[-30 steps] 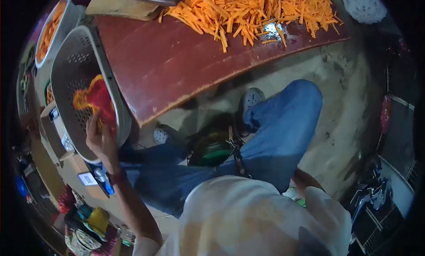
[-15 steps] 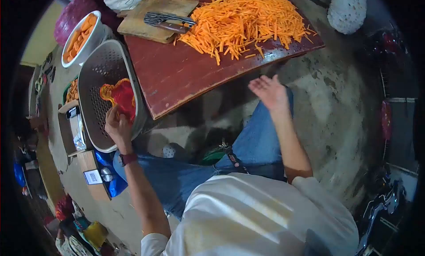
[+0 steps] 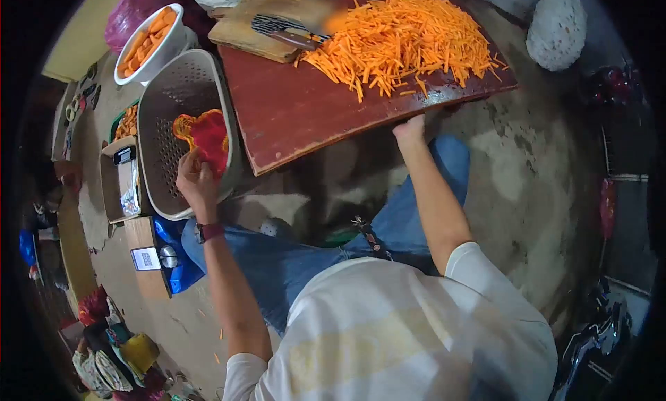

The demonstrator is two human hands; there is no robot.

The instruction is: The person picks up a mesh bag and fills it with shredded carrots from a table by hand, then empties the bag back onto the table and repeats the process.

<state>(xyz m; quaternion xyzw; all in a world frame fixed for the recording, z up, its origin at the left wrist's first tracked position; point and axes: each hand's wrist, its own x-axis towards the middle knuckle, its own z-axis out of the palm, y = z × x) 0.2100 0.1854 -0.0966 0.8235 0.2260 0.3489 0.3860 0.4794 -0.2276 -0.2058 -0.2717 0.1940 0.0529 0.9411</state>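
My left hand (image 3: 197,181) is at the grey perforated plastic basket (image 3: 227,96), its fingers pinched on the lower edge of a red cloth (image 3: 210,139) with a yellow-orange border. My right hand (image 3: 411,128) is against the front edge of the dark red wooden table (image 3: 277,116); its fingers are hidden beneath that edge. A large heap of carrot sticks (image 3: 416,44) covers the right part of the tabletop. Left of the heap, a knife (image 3: 295,39) with a wooden handle and a dark striped object lie on a wooden cutting board (image 3: 232,30).
A white bowl (image 3: 175,46) of carrot pieces stands beyond the basket. Below it are an open cardboard box (image 3: 111,186) and a low wooden box (image 3: 143,283) bearing a QR-code card (image 3: 146,259). A white sack (image 3: 556,30) stands beyond the table at the right.
My right hand has moved from open air, fingers spread, up to the table's front edge, where its fingers are out of sight. My left hand stays at the red cloth. The camera view has shifted slightly.
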